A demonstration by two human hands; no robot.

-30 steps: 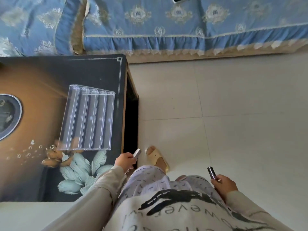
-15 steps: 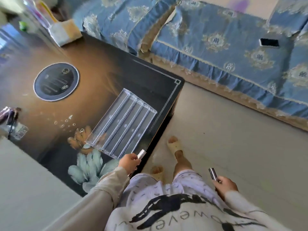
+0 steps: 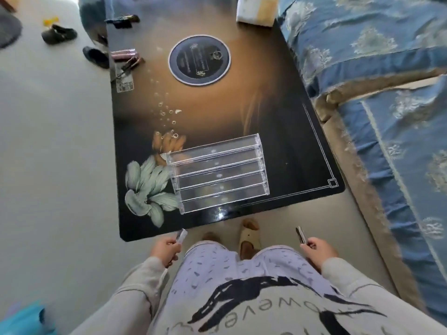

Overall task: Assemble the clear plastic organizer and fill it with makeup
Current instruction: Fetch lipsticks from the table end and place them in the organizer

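Head view, left hand (image 3: pixel 165 249) fingers clamped on silver tube (image 3: pixel 181 235), right hand (image 3: pixel 318 247) gripping dark tube (image 3: pixel 301 234), clear organizer (image 3: pixel 216 174) on table (image 3: pixel 278 122)

Pale grey long sleeves (image 3: pixel 135 284), lilac speckled trousers (image 3: pixel 232 264) — cream slippers (image 3: pixel 249 234) — black-printed top (image 3: pixel 254 308).

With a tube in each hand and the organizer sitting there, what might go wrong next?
1. The clear organizer sits close to the table's near edge; a nudge while loading could push it off.
2. Left hand and right hand each hold a small tube, so neither is free to steady it.
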